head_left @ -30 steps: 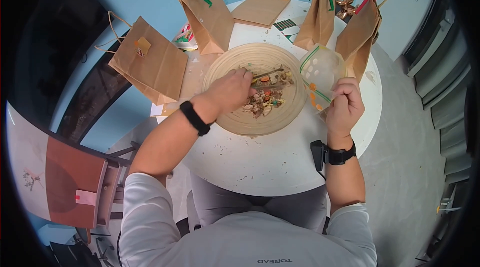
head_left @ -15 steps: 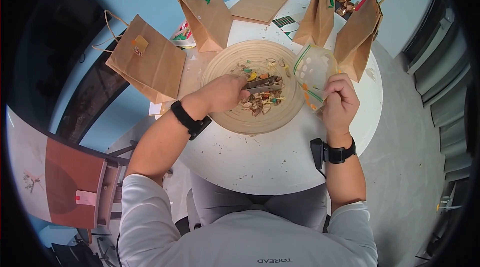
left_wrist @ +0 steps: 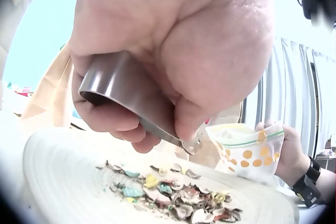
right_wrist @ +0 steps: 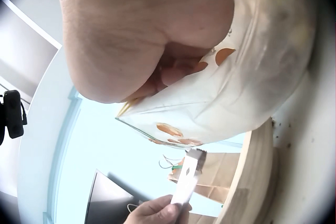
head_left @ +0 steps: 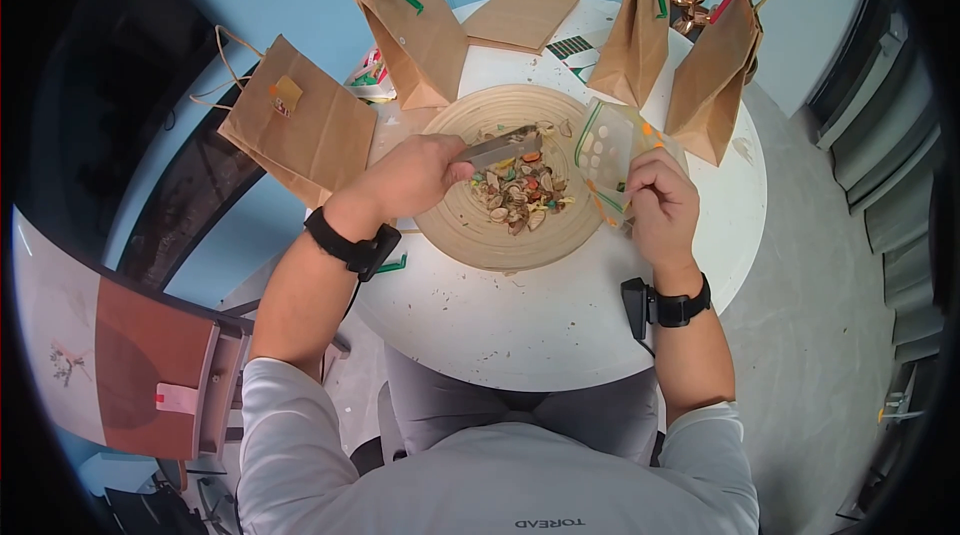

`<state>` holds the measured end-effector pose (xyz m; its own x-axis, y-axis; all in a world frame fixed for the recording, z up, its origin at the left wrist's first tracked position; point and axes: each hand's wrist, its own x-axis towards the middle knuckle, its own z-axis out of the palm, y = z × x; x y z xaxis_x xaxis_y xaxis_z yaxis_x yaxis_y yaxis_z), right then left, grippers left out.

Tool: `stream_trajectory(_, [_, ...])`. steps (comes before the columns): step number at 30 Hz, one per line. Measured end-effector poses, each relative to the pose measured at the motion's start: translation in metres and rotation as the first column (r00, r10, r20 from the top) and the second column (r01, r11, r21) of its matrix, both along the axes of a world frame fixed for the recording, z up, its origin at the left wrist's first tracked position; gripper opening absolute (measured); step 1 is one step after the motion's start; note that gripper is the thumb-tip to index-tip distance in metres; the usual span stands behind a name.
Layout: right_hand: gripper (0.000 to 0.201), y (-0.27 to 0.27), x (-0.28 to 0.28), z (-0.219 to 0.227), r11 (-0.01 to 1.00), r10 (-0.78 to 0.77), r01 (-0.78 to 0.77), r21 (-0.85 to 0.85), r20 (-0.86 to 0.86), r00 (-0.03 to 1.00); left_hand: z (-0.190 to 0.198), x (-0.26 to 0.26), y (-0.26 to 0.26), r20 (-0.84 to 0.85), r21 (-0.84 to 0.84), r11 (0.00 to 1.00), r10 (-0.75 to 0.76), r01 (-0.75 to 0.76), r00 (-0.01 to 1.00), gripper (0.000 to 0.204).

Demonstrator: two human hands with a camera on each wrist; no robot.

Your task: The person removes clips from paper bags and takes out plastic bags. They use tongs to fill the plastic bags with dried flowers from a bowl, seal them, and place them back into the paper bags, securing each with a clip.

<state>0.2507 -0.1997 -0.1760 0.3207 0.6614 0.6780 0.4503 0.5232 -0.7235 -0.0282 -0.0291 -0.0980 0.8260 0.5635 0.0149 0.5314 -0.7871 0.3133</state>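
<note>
- Your silver flat-strip metal tongs have shifted leftward and away from your body since the earlier frame; the translucent plastic zip bag with a green seal and orange dots has edged inward too.
- Your left hand wraps the tongs, thumb against one arm and fingers curled round the other; they hang above the round, pale, ridged bowl. Something small seems caught at the tips (too blurred to name).
- Your right hand pinches the bag near its mouth, just beside the bowl.
- Expect the tongs to be light, springy and smooth, perhaps slippery; hold them mid-arm, clear of the bend. The bag should be limp, so keep hold by its rim.
- The mixed dried brown, yellow and teal pieces look light and brittle, so squeeze gently.
- The tongs' long axis runs roughly left to right, bend in your palm, tips toward the bag; the bag's mouth faces up and toward the bowl.
</note>
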Motion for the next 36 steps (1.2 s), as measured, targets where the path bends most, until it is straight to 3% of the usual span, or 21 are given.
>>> stream_trajectory(5, [0.014,0.000,-0.001,-0.002,0.997,0.070,-0.069,-0.025,0.018,0.997,0.022,0.030,-0.019,0.061,0.004,0.999,-0.051,0.051,0.997,0.028])
stream_trajectory(8, [0.014,0.000,-0.001,-0.002,0.996,0.087,-0.088,0.010,0.042,0.995,0.009,0.050,-0.027,0.138,0.009,0.979,-0.204,0.205,0.969,0.029])
stream_trajectory(11, [0.015,-0.003,0.001,-0.001,0.999,-0.002,0.001,0.039,0.046,0.999,0.016,0.051,-0.029,0.155,0.063,0.985,-0.169,0.161,0.973,0.030])
stream_trajectory(14, [0.014,-0.002,0.005,-0.002,0.982,-0.116,0.120,0.145,-0.033,0.993,0.026,0.040,-0.013,0.140,-0.007,0.999,0.034,-0.033,0.990,0.036])
stream_trajectory(17, [0.014,-0.003,0.007,-0.004,0.967,-0.124,0.154,0.204,-0.151,0.981,0.003,0.039,0.023,-0.048,0.094,0.991,0.097,-0.093,0.994,0.038])
stream_trajectory(22, [0.015,-0.001,0.007,-0.008,0.963,-0.100,0.149,0.226,-0.215,0.972,-0.028,0.079,0.036,-0.044,0.119,0.991,0.065,-0.059,0.997,0.036])
stream_trajectory(25, [0.016,-0.002,0.008,-0.007,0.967,-0.095,0.136,0.213,-0.192,0.977,-0.026,0.086,0.022,-0.112,0.083,0.996,0.024,-0.015,0.993,0.032])
stream_trajectory(29, [0.016,-0.003,0.006,-0.003,0.968,-0.083,0.124,0.218,-0.190,0.978,-0.021,0.056,0.000,-0.209,0.129,0.991,0.007,0.020,0.978,0.029])
stream_trajectory(32, [0.017,-0.004,0.007,-0.003,0.965,-0.095,0.136,0.225,-0.185,0.978,-0.004,0.029,-0.011,-0.110,0.066,0.998,0.003,0.004,0.994,0.028])
stream_trajectory(36, [0.016,-0.004,0.007,-0.004,0.974,-0.070,0.111,0.195,-0.207,0.976,-0.010,0.033,0.027,-0.082,0.099,0.991,0.100,-0.092,0.992,0.032])
